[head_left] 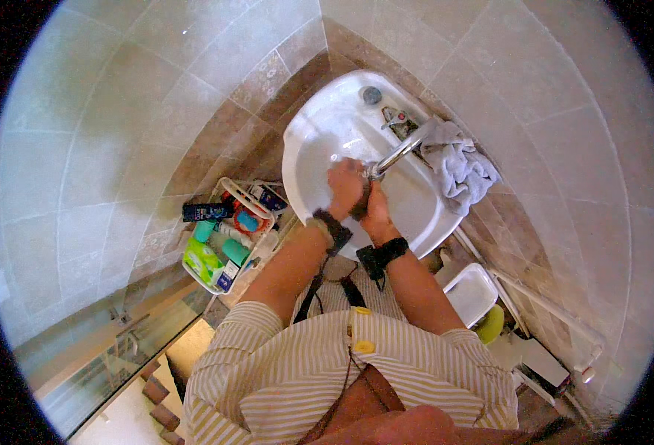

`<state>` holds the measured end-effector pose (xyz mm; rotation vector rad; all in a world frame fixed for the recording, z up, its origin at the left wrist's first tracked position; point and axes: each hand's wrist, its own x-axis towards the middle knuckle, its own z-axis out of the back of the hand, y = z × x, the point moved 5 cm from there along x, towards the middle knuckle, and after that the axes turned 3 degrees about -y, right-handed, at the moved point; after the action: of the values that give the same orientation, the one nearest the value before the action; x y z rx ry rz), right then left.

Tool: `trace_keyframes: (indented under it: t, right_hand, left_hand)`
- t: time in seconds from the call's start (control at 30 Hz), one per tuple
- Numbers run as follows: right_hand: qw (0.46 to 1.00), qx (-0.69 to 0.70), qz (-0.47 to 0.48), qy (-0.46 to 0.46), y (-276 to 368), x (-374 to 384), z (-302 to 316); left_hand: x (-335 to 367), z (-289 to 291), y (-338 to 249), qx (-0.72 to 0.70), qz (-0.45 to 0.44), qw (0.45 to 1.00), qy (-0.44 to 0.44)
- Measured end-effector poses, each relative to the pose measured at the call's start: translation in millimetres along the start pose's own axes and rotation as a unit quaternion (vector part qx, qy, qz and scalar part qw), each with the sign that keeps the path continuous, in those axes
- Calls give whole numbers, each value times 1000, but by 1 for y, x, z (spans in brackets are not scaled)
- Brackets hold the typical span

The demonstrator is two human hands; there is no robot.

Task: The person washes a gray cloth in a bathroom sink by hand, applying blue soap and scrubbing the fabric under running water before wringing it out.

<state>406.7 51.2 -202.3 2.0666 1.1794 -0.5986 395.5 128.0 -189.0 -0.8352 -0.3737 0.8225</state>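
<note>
Both my hands are together over the white sink [302, 178], under the spout of the chrome faucet [403, 153]. My left hand [346, 187] is curled, its fingertips by the spout's end. Close against it, my right hand [376, 206] is closed too, its fingers partly hidden by the spout. Between the hands shows a dark brown thing [360, 203], too small and covered to name. Black bands wrap both wrists. Whether water is running I cannot make out clearly.
A grey towel [457, 167] hangs over the sink's right rim. A round grey stopper [371, 95] lies at the back. On the left stands a white rack [207, 285] of toiletries. A white basin [471, 294] and a green bowl [491, 324] sit low right.
</note>
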Motion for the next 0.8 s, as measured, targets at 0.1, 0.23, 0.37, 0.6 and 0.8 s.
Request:
trace_keyframes:
  t: [0.1,0.23,0.37,0.6,0.8]
  right_hand:
    - [999,-44,1,23,10,7,8]
    - [984,-65,-40,161,20,-4,8]
    - [995,-100,-21,19,-16,-22,-13]
    - [996,-50,-46,64,16,-1,39]
    - [988,-121,-74,54,6,-5,17]
  left_hand:
    - [6,-15,16,-208,142,961,112]
    - [-42,-24,-29,-181,31,975,126]
    - [-5,-21,21,-125,-87,980,128]
    - [-34,-43,2,32,-77,973,216]
    - [-12,-49,22,-173,-24,972,157]
